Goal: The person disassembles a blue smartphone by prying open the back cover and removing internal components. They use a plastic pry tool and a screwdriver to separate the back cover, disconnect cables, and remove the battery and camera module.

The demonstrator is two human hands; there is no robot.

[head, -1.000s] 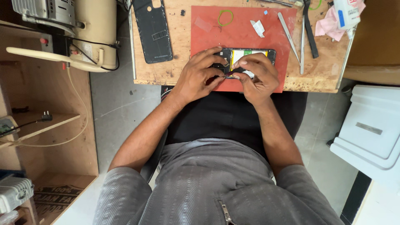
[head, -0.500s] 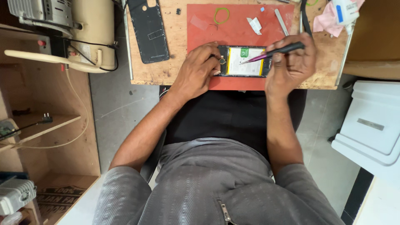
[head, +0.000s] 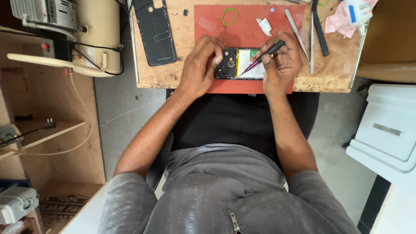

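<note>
Head view: phone [head: 242,64] near table edge [head: 242,89].

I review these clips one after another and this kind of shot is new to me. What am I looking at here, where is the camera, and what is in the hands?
There is no machine here: a seated person works with two bare hands, and a camera worn on the head looks straight down, so you see the arms, lap and a small wooden table from above. On the table lies a red mat, and on it an opened phone with its insides showing. The left hand grips the phone's camera end and steadies it. The right hand holds a slim dark tool like a pen, its tip down on the phone's inside. Beside the mat lie the phone's dark back cover, metal tweezers, a flat metal pry tool, a green ring and a pink cloth.
</note>
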